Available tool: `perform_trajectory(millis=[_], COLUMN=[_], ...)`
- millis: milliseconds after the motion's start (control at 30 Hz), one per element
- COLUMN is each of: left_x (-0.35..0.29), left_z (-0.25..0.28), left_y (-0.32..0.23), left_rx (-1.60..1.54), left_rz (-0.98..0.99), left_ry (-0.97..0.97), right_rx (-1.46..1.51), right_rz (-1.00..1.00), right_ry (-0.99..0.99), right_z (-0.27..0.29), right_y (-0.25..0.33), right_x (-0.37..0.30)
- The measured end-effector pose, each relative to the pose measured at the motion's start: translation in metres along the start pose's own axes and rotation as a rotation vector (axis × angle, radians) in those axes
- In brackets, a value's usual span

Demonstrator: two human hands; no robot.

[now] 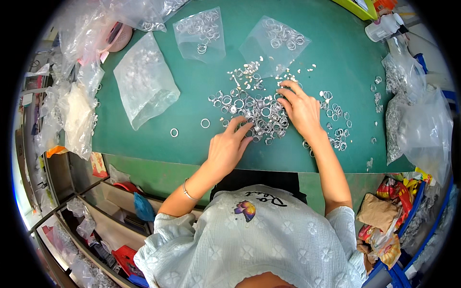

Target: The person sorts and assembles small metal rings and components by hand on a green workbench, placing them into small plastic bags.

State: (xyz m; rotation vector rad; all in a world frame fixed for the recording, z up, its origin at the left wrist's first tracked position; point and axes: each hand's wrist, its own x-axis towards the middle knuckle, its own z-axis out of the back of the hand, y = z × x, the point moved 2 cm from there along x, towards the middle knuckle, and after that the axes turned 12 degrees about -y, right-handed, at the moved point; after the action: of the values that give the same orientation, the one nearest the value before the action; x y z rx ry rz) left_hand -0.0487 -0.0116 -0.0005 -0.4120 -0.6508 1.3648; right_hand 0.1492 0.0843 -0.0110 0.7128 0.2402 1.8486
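A heap of silver-coloured metal rings (265,112) lies in the middle of the green table. My left hand (226,150) rests at the heap's lower left side. Its bent fingers are apart and touch the rings. At the heap's upper right edge is my right hand (303,111), with its fingers spread and curved over the outermost rings. No ring shows gripped in either hand. Small pale bits (249,72) are scattered just beyond the heap. Two single rings, one of them a thin ring (174,132), lie apart to the left. A looser group of rings (339,139) sits beside my right forearm.
Clear plastic bags holding rings, such as the bag (199,36) and another bag (283,48), lie at the back. A large, cloudy plastic bag (146,79) is on the left. Fuller bags (418,115) crowd the right edge. A white bottle (382,29) stands back right.
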Motion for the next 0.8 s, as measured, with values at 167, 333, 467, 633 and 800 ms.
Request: perform_trajectory(millis=[167, 333, 467, 633, 800], left_x=[-0.007, 0.007, 0.007, 0.000, 0.001], left_z=[0.008, 0.006, -0.006, -0.003, 0.003], left_y=[0.001, -0.015, -0.018, 0.002, 0.006], left_rx=[-0.085, -0.412, -0.516, -0.623, -0.628], left_rz=[0.064, 0.227, 0.277, 0.491, 0.585], left_ry=[-0.099, -0.040, 0.030, 0.034, 0.040], right_rx=[0.105, 0.519, 0.692, 0.479, 0.066], right_rz=[-0.109, -0.285, -0.411, -0.322, -0.035], right_ry=[-0.112, 0.107, 0.289, 0.089, -0.001], right_z=[0.021, 0.037, 0.027, 0.027, 0.005], right_y=[-0.003, 0.032, 0.043, 0.038, 0.044], right_x=[-0.014, -0.031, -0.042, -0.035, -0.032])
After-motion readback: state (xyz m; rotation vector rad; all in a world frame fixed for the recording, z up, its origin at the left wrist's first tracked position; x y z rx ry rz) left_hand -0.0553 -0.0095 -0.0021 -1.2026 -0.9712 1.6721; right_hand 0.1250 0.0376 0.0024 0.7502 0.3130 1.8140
